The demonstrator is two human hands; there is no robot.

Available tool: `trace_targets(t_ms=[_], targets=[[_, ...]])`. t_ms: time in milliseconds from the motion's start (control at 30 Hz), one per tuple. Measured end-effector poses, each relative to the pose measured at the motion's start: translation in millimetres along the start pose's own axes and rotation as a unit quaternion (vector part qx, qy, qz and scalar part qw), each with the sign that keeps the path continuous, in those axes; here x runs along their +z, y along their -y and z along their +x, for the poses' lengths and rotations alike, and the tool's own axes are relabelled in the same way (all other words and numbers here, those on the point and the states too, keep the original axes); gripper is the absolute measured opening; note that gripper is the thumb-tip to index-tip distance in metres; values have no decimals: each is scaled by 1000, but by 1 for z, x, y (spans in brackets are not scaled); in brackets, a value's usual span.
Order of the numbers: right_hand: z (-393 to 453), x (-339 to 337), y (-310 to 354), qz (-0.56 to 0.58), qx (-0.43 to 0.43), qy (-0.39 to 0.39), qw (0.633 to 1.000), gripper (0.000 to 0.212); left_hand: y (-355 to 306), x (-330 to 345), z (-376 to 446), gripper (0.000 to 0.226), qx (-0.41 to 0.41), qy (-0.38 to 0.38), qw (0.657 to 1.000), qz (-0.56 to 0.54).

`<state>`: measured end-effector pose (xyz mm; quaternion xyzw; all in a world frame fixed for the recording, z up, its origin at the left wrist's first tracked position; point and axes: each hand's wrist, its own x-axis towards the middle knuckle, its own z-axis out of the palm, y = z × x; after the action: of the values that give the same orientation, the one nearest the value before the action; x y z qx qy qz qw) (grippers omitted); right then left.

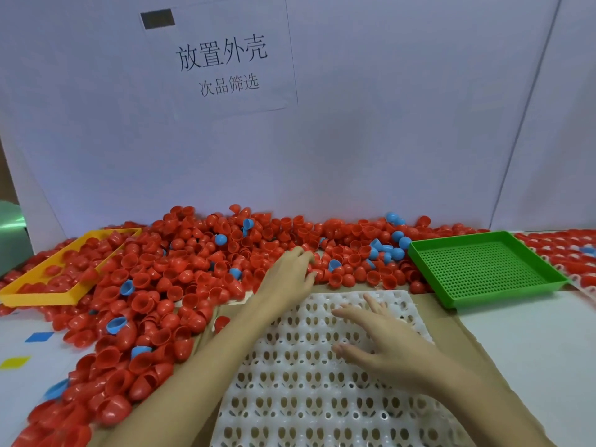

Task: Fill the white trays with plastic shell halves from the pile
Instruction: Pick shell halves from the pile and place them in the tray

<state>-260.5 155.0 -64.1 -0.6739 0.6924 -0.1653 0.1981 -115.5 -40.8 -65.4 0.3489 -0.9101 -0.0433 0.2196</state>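
White tray (pixel 309 398) lies nearest on the tabletop (pixel 529 343), its sockets bare. Beyond and left spreads the pile (pixel 180 272) of red and blue shell halves. Right hand (pixel 383 337) rests fingers spread on the tray; left hand (pixel 287 272) reaches into the pile's edge, fingers curled, grip unclear.

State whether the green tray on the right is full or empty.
Empty: the green tray shows its bare perforated floor, no shells inside.
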Motion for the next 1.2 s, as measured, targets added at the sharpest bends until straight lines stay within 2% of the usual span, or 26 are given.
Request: trace_targets(t_ms=[100,167,300,400,500,567,667,733,833,933,1033,1200], targets=[[-1,-1,2,0,0,2,1000,67,4,10,25,44,1,32,995,94],[0,-2,2,-2,2,5,1000,67,9,15,32,42,-17,61,991,121],[1,0,1,-10,-1,6,1000,68,18,21,31,31,-82,67,993,42],[1,0,0,2,-7,6,1000,67,22,14,24,30,-100,5,995,-3],[2,-3,1,38,-14,-12,999,63,19,-5,14,30,-61,-88,991,-77],[1,-7,0,69,-19,-51,996,58,10,-21,1,32,-17,-128,985,-112],[0,-12,0,107,-56,-145,982,48,-12,-38,-31,32,39,-146,976,-155],[1,-13,3,197,-73,-176,962,43,-28,-44,-55,33,65,-139,975,-158],[2,-12,12,320,-80,-162,930,38,-47,-44,-86,35,100,-135,974,-150],[1,-7,16,324,-80,-140,932,31,-58,-38,-107,36,110,-127,970,-174],[1,-4,16,370,-77,-94,921,24,-56,-35,-118,37,90,-128,956,-249],[0,-6,15,438,-68,-48,895,28,-38,-39,-121,31,23,-114,924,-364]])
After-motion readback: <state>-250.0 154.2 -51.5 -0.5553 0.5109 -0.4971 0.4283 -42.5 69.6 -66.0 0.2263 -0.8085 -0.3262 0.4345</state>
